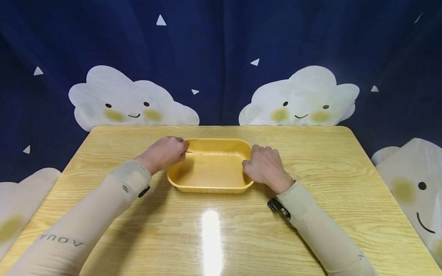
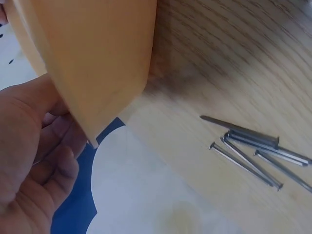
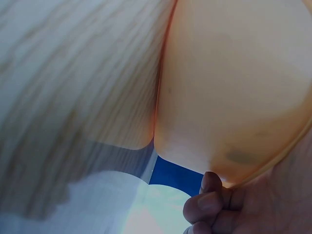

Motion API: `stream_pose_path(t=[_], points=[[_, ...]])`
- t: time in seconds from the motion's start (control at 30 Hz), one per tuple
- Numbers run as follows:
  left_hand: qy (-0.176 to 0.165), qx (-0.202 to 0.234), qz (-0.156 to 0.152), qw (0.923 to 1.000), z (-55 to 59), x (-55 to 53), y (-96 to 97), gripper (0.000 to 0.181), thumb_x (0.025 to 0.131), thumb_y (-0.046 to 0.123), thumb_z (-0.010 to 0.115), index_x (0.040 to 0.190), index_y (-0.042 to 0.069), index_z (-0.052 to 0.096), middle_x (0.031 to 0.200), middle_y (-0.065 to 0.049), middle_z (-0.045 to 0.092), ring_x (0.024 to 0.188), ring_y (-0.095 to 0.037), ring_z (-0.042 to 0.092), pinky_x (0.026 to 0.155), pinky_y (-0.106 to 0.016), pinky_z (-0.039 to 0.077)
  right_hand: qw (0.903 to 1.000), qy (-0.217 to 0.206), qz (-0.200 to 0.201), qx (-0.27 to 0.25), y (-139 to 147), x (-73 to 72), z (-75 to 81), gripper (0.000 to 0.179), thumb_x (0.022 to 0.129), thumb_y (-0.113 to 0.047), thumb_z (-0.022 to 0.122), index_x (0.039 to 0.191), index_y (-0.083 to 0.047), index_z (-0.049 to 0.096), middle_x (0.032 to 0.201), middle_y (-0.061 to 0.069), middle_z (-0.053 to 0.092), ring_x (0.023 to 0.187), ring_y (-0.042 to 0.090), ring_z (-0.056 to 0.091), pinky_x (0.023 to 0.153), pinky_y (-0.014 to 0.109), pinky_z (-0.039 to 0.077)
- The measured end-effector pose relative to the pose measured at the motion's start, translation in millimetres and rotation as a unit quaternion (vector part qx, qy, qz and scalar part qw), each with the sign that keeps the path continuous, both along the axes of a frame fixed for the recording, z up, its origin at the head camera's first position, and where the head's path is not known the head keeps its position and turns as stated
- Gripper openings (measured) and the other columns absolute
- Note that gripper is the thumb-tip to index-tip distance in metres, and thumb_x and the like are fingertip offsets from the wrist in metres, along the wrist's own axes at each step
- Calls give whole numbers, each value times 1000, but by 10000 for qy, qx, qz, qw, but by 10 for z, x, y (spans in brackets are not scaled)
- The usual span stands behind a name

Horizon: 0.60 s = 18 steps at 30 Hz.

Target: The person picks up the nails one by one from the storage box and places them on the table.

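Observation:
A yellow plastic tray (image 1: 211,189) stands on the wooden table, its long side facing me. Over its left back corner is my left hand (image 1: 169,151), fingers curled, with a thin nail (image 1: 195,153) sticking out sideways above the tray floor. Gripping the tray's right end, my right hand (image 1: 266,166) has its thumb inside the rim; the right wrist view shows its curled fingertips (image 3: 207,204) by the rim. Several steel nails (image 2: 248,156) lie loosely together on the table in the left wrist view, beside the tray's outer wall (image 2: 105,58). The left arm hides them in the head view.
The wooden table (image 1: 321,153) reaches past the tray on all sides. Behind its far edge hangs a dark blue curtain (image 1: 214,50) with white clouds. A bright light reflection lies on the table in front of the tray.

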State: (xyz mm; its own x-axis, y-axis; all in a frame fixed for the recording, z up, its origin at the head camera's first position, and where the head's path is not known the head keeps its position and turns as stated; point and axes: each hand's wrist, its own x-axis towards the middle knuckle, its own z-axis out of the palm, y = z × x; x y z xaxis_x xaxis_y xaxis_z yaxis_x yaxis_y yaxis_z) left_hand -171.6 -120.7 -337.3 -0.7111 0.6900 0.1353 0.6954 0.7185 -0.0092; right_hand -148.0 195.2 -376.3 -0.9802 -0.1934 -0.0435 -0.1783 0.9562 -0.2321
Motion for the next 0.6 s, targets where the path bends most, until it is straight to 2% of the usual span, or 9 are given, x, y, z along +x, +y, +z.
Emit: stream_pose_path(t=[0.2,0.6], points=[[219,9,73,9997,43,5,-62,9,88,-3,63,82,2,62,72,-8,62,64,-23,60,61,-36,54,9999,-110,-16,-20,-4,6,5,28,91,-33,46,89,-6,53,80,11,54,75,32,50,69,38,35],[445,91,397,9982,157,56,-251,8,89,-3,63,83,1,64,76,-11,66,67,-25,63,64,-39,57,10000,-48,-9,-26,-3,8,14,26,91,-31,47,88,-6,53,79,12,54,74,32,50,67,39,36]])
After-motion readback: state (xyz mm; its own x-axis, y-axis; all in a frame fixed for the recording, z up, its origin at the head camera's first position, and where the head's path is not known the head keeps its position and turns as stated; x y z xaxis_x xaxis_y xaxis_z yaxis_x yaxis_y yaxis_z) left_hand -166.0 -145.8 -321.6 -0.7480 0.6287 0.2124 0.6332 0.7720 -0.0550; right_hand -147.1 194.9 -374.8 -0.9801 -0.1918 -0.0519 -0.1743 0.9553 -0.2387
